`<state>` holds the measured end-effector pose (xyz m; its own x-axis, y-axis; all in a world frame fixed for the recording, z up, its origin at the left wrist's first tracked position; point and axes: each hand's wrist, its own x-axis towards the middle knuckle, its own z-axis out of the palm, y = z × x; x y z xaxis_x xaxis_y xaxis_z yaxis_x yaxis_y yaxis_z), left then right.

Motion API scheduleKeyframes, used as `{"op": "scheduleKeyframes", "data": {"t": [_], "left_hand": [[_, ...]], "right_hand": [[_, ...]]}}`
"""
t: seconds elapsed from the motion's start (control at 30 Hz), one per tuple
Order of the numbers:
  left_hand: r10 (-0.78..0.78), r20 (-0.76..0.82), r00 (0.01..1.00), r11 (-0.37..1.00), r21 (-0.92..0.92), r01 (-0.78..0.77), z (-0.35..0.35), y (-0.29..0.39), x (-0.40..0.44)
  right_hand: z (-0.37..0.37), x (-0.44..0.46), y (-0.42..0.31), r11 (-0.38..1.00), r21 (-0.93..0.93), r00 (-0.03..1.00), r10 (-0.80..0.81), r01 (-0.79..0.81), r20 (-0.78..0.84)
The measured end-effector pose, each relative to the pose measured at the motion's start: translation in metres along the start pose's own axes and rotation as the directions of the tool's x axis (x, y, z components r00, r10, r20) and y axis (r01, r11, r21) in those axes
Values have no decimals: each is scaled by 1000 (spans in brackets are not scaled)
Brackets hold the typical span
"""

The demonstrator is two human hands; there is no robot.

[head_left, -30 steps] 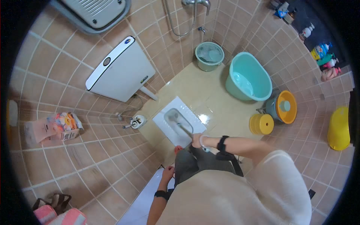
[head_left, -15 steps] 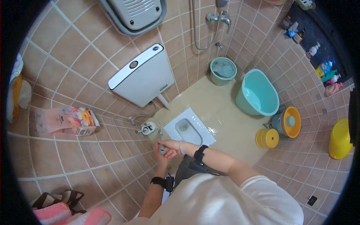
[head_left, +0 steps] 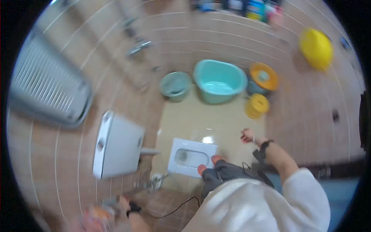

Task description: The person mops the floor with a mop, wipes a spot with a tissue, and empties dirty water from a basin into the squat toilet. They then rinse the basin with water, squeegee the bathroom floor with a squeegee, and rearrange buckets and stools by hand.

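My left hand [head_left: 123, 202] reaches low at the left, blurred, closed around a small greyish thing [head_left: 111, 201] whose kind I cannot make out. Just beside and below it is a smeared plastic packet [head_left: 98, 218] with orange and pink print. Over the floor at the right, my right hand [head_left: 246, 135] hangs with loosely bent fingers apart, and nothing shows in it. The yellow stool [head_left: 257, 106] is the thing nearest to it. Both wrists wear black straps.
A white squat toilet [head_left: 208, 150] lies at my feet, with a white cistern [head_left: 119, 147] on the left wall. A turquoise tub [head_left: 220, 96], a bucket [head_left: 176, 96] and an orange basin [head_left: 255, 69] stand along the far wall. A black cable [head_left: 174, 210] trails low.
The view has turned to the right. My hands, together at the greyish thing before, are now apart: the left by the packet, the right out over the floor near the yellow stool.
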<state>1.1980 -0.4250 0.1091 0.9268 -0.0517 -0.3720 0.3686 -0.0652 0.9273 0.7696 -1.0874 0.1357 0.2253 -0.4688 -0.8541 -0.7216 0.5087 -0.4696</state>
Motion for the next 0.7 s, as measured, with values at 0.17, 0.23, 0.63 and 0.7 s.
{"op": "scheduleKeyframes", "data": {"t": [0.17, 0.23, 0.63, 0.7], "left_hand": [[-286, -7, 958, 923, 266, 278, 61, -45, 24], [-504, 67, 861, 784, 453, 424, 86, -80, 14], [-517, 689, 508, 656, 700, -282, 527, -159, -113], [-512, 722, 465, 699, 665, -263, 593, -170, -120]], "right_hand": [[-125, -53, 75, 957, 276, 934, 174, -87, -311], [-144, -73, 92, 977, 171, 907, 187, -130, -378], [-237, 58, 101, 804, 592, 944, 232, -50, -235], [-271, 111, 68, 755, 655, 946, 188, 32, -263]]}}
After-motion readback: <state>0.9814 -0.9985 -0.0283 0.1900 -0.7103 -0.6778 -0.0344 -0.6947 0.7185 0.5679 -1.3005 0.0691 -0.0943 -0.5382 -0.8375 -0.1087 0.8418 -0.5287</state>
